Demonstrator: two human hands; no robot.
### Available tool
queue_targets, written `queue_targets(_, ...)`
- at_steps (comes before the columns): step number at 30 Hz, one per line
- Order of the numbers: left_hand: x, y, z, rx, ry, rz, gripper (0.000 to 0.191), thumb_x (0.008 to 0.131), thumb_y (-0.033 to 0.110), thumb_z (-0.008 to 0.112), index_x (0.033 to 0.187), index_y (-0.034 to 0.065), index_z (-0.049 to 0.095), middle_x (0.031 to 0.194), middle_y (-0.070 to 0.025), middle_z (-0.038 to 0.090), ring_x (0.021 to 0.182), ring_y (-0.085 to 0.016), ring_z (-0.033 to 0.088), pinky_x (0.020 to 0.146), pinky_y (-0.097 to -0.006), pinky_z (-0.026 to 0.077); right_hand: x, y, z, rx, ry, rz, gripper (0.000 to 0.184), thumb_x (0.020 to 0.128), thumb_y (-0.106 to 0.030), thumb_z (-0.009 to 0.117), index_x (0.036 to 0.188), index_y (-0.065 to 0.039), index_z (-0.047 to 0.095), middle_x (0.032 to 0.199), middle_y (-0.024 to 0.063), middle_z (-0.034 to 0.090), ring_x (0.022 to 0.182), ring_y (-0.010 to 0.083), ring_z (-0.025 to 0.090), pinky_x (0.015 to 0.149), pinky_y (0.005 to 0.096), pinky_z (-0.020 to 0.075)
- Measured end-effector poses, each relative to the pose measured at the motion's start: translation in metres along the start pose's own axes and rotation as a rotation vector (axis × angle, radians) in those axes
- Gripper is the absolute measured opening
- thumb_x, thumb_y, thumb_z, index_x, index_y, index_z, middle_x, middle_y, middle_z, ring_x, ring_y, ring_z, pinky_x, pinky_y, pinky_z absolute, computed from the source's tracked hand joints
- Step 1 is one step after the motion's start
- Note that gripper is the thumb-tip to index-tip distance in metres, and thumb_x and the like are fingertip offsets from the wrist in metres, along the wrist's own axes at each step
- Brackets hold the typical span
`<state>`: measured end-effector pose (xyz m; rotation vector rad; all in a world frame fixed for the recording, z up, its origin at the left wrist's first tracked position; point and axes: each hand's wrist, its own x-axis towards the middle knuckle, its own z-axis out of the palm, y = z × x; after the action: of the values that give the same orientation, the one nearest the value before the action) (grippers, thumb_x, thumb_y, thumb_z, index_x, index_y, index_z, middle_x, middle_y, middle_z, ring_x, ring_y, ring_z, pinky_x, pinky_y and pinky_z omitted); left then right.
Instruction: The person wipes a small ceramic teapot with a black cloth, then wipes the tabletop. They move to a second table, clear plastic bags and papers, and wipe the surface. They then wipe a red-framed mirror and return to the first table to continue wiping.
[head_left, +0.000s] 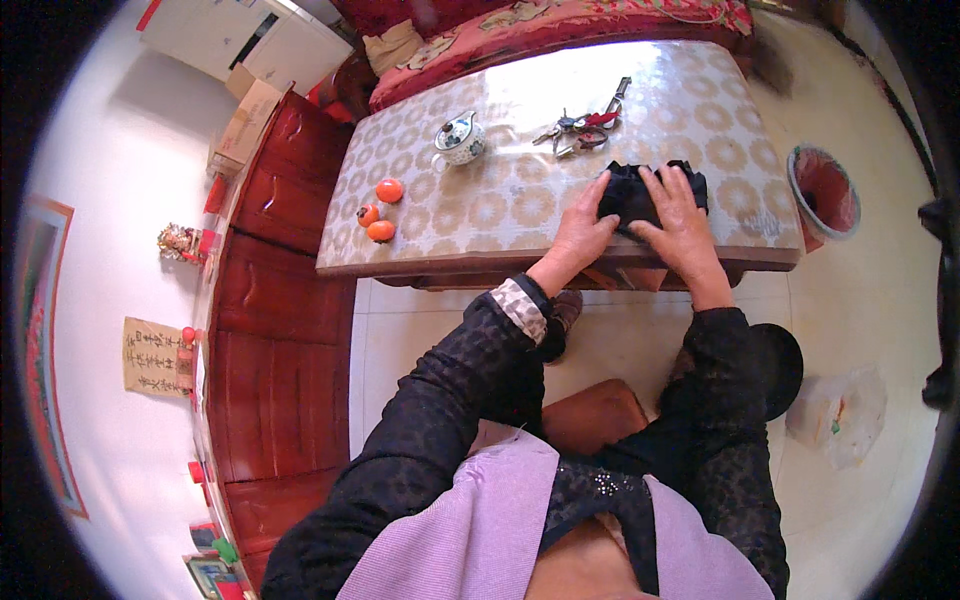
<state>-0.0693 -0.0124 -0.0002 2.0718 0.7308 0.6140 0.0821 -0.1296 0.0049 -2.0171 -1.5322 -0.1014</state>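
A bunched black cloth item (630, 201) lies near the front edge of a table with a patterned cover (487, 210). My left hand (583, 231) rests against its left side, thumb and fingers on the fabric. Spread over its right part is my right hand (679, 221), thumb pointing left. What is under my palms is hidden. Beyond the cloth lies a bunch of keys (577, 135) with a red piece and a strap. A small lidded floral teapot (459, 140) stands farther left, and several orange persimmons (381, 231) sit near the table's left end.
A waste bin with a red inside (825, 191) stands off the table's right end. On the floor at the right lies a clear plastic bag (840, 412). A brown stool (596, 415) is between my legs. Dark red wooden cabinets (281, 285) line the left; a covered sofa (540, 30) is behind the table.
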Motion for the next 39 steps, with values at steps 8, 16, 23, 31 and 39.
queue_targets(8,-0.006,0.02,-0.005,-0.601,-0.094,-0.134,0.063,0.095,0.012,0.056,0.15,0.0044,0.027,0.145,-0.0199,0.04,0.13,-0.022,0.042,0.107,-0.0313,0.034,0.006,0.01,0.014,0.0,0.048,-0.072,0.052,0.081,-0.02,0.066,0.131,-0.018,0.053,0.127,0.0069,0.056,0.122,0.0263,0.05,0.088,0.0465,0.0476)
queue_targets(16,-0.009,0.023,-0.015,-0.667,0.003,-0.327,0.07,0.099,0.034,0.051,0.153,0.0081,0.015,0.148,-0.0146,0.037,0.13,-0.021,0.04,0.106,-0.0346,0.035,0.006,0.004,0.007,-0.051,0.114,-0.077,0.056,0.08,-0.031,0.068,0.132,-0.018,0.052,0.127,0.0076,0.057,0.118,0.0269,0.053,0.089,0.0426,0.0484)
queue_targets(23,-0.006,0.031,-0.016,-0.764,-0.106,-0.321,0.079,0.098,0.047,0.048,0.153,0.0111,0.006,0.146,-0.0109,0.036,0.136,-0.024,0.036,0.108,-0.039,0.031,0.012,0.012,0.012,0.025,0.116,-0.061,0.047,0.08,-0.024,0.068,0.125,-0.017,0.056,0.123,0.0069,0.059,0.115,0.0265,0.055,0.088,0.0436,0.0476)
queue_targets(31,-0.003,0.037,-0.012,-0.948,-0.13,-0.484,0.061,0.097,0.055,0.043,0.143,0.0144,0.037,0.13,-0.0053,0.051,0.12,-0.019,0.047,0.102,-0.0392,0.036,0.022,-0.008,-0.011,0.712,0.23,0.289,0.034,0.088,-0.026,0.065,0.116,-0.008,0.063,0.104,0.012,0.068,0.095,0.0222,0.065,0.086,0.0313,0.0485)
queue_targets(39,-0.011,0.085,0.009,-0.926,-0.261,-0.542,0.049,0.1,0.046,0.043,0.13,0.0087,0.05,0.126,-0.0065,0.055,0.118,-0.019,0.05,0.101,-0.0347,0.04,0.017,-0.018,-0.01,0.343,0.205,0.128,0.036,0.09,-0.026,0.059,0.122,-0.01,0.058,0.115,0.0145,0.063,0.102,0.0354,0.061,0.087,0.04,0.048)
